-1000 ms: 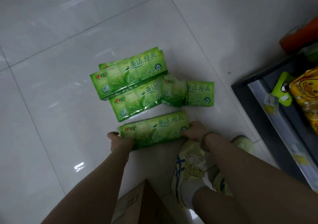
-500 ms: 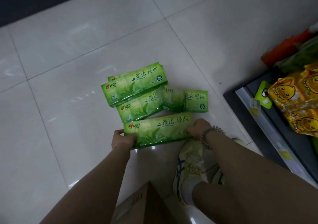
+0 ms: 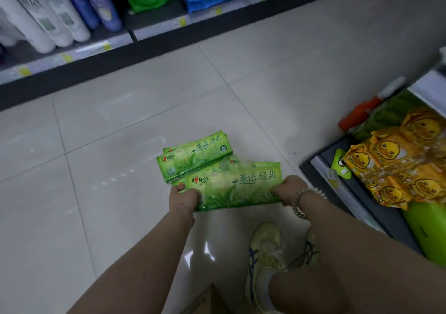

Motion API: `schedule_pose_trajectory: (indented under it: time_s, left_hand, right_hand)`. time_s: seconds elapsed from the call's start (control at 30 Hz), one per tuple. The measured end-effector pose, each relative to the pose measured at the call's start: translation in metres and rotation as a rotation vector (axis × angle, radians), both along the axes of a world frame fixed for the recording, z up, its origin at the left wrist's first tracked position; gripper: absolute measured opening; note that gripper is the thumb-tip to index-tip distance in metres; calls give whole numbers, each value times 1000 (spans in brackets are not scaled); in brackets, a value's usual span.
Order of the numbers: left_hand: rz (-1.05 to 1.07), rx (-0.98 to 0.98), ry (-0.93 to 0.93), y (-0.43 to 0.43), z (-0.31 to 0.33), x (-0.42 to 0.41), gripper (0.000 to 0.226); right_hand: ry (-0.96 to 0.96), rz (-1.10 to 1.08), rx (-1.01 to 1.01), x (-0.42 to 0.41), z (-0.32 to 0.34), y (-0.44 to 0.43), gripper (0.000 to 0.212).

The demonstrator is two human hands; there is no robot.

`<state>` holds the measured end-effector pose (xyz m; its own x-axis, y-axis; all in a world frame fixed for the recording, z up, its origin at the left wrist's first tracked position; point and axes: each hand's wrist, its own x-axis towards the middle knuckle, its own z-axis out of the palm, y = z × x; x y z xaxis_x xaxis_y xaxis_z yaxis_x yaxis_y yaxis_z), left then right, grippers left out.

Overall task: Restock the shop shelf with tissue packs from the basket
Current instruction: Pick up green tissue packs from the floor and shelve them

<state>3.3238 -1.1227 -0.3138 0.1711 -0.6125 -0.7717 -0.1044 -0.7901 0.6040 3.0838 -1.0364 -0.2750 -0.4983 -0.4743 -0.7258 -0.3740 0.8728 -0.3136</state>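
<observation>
Head camera, looking down: my left hand (image 3: 182, 196) grips the left end of a long green tissue pack (image 3: 236, 188). My right hand (image 3: 288, 190), a bead bracelet (image 3: 299, 197) at its wrist, grips the right end, fingers curled round it. The pack lies level between them, overlapping more green packs (image 3: 193, 159) piled on the pale tiled floor (image 3: 108, 168). To my right, a low shelf (image 3: 321, 166) holds yellow duck-print packs (image 3: 386, 159). My pale shoe (image 3: 265, 246) shows below the pack.
</observation>
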Motion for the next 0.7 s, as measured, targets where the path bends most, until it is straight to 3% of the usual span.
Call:
schedule_pose_trajectory:
  time_s: [0.13,0.4,0.7]
  left_hand:
    - [-37,-25,71,-6,26,-15,47]
    - [-93,-108,133,-12,78,-49,47]
    - [-87,-262,214,-14,135,-91,48]
  right_hand:
    - [31,-57,-101,-10,19,4,28]
    - [78,-190,-223,-27,72,25,32]
    - [174,-398,-505,-54,124,40,31]
